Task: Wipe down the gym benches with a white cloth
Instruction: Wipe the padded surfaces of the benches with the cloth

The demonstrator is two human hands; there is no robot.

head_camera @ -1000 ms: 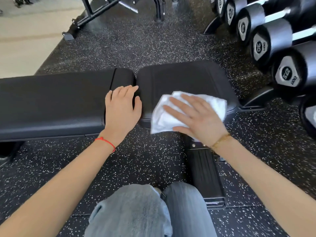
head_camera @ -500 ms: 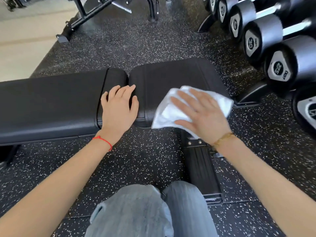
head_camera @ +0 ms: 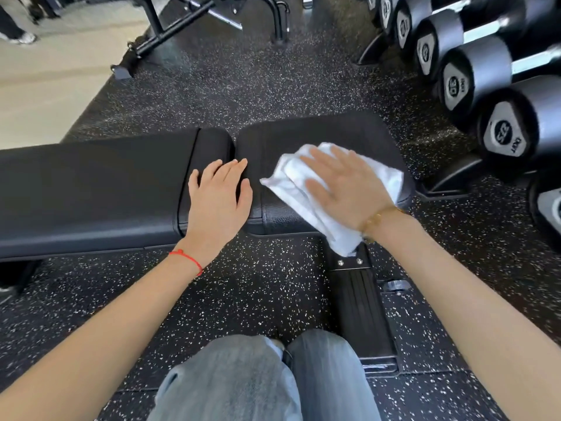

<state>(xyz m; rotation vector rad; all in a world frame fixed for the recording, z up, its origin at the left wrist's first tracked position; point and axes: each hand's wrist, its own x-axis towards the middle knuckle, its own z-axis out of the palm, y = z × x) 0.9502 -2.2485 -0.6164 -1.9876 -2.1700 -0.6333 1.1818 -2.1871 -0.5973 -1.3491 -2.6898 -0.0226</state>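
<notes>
Crumpled white cloth [head_camera: 306,189] slid leftward under flat right hand [head_camera: 349,183]; padded bench [head_camera: 303,135].

The black padded gym bench [head_camera: 91,189] runs crosswise in two cushions, split by a narrow gap. A crumpled white cloth [head_camera: 291,180] lies flattened on the right-hand seat cushion [head_camera: 318,132], one corner hanging over the cushion's near edge.

Both bare arms reach forward from the near edge, the left hand [head_camera: 219,196] flat, palm down, fingers together and straight, a red string at its wrist; the right hand [head_camera: 344,183] spread flat, fingers straight, a gold bracelet at its wrist.
</notes>
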